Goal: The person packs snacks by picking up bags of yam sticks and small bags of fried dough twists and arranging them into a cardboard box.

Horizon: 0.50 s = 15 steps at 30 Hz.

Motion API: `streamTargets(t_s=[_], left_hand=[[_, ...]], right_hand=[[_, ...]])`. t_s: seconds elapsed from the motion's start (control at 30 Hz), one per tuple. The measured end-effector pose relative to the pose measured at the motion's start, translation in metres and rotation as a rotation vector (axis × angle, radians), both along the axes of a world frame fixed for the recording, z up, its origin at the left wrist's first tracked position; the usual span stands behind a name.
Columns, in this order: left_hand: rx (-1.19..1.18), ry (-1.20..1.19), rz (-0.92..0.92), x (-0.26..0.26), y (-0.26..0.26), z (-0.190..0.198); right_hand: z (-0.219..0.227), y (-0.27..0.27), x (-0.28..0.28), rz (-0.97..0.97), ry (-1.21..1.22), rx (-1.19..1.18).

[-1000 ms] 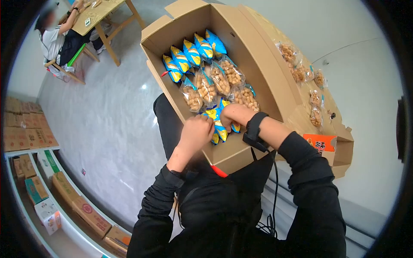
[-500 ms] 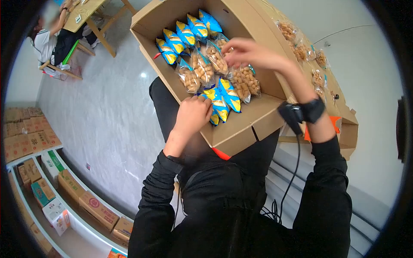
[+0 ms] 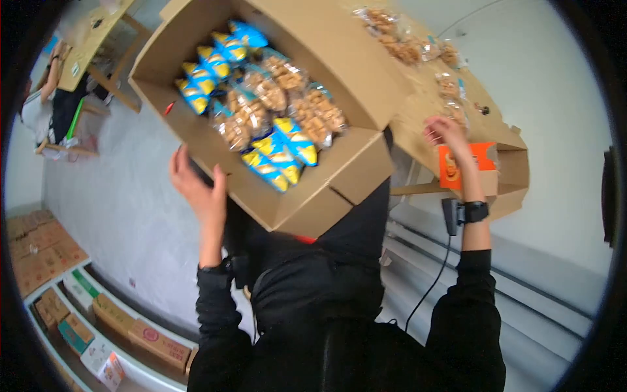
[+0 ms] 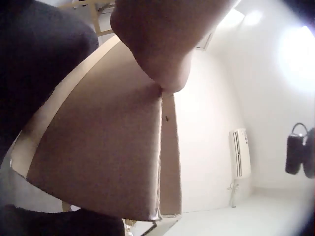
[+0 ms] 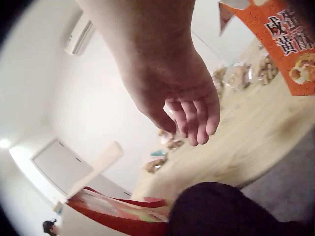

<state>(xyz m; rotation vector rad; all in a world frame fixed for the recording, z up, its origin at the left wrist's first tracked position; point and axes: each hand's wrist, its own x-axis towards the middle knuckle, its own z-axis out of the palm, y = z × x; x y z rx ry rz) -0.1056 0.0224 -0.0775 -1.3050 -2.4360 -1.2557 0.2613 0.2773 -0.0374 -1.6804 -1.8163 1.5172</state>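
A large cardboard box [image 3: 366, 157] lies tilted across the lap, holding blue-and-yellow packets [image 3: 213, 63] along its far side, clear bags of brown snacks [image 3: 248, 112] in the middle and more blue-and-yellow packets [image 3: 279, 154] at the near end. My left hand [image 3: 202, 189] is at the box's left outer wall, thumb and fingers spread; in the left wrist view the hand [image 4: 157, 44] meets the box edge. Over the wooden table, my right hand [image 3: 450, 138] holds nothing. Its fingers hang relaxed in the right wrist view, above the tabletop [image 5: 216, 157].
Bagged snacks [image 3: 398, 46] lie along the table [image 3: 418, 91]. An orange printed box [image 3: 450, 168] and an open carton [image 3: 513, 176] stand at its near end. Shelved cartons [image 3: 157, 340] are at lower left; a person [image 3: 39, 117] sits at another table [image 3: 88, 49].
My right hand has left the inside of the box and moved right, over the table. My left hand has let go of the near packets and moved to the box's left side.
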Motion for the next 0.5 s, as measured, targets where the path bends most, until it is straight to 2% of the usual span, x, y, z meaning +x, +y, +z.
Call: streamTargets(t_s=[0.07,0.1,0.17,0.2,0.27,0.3,0.37,0.4,0.47,0.5], left_hand=[[0.064,-0.225,-0.024,0.001,0.000,-0.015],[0.062,-0.245,-0.063,0.002,0.002,-0.018],[0.178,-0.692,-0.079,0.003,0.004,-0.033],[0.187,-0.813,-0.084,0.004,0.003,-0.035],[0.192,-0.854,-0.068,0.003,0.002,-0.042],[0.192,-0.846,-0.066,0.003,0.002,-0.041],[0.183,-0.816,-0.055,0.003,0.002,-0.039],[0.185,-0.807,-0.048,0.003,0.001,-0.039],[0.205,-0.823,-0.093,0.003,0.001,-0.040],[0.212,-0.810,-0.089,0.002,0.002,-0.040]], right_hand=[[-0.032,0.006,0.021,-0.034,-0.075,-0.064],[-0.050,0.012,0.029,-0.056,-0.121,-0.088],[-0.081,0.024,0.042,-0.025,-0.319,0.023],[-0.096,0.033,0.051,-0.034,-0.320,0.031],[-0.120,0.047,0.057,0.105,-0.613,0.339],[-0.117,0.049,0.054,0.106,-0.605,0.339],[-0.107,0.058,0.047,-0.032,-0.714,0.413],[-0.112,0.066,0.051,-0.026,-0.704,0.415],[-0.125,0.091,0.069,-0.193,-0.762,0.497],[-0.122,0.098,0.070,-0.303,-0.814,0.462]])
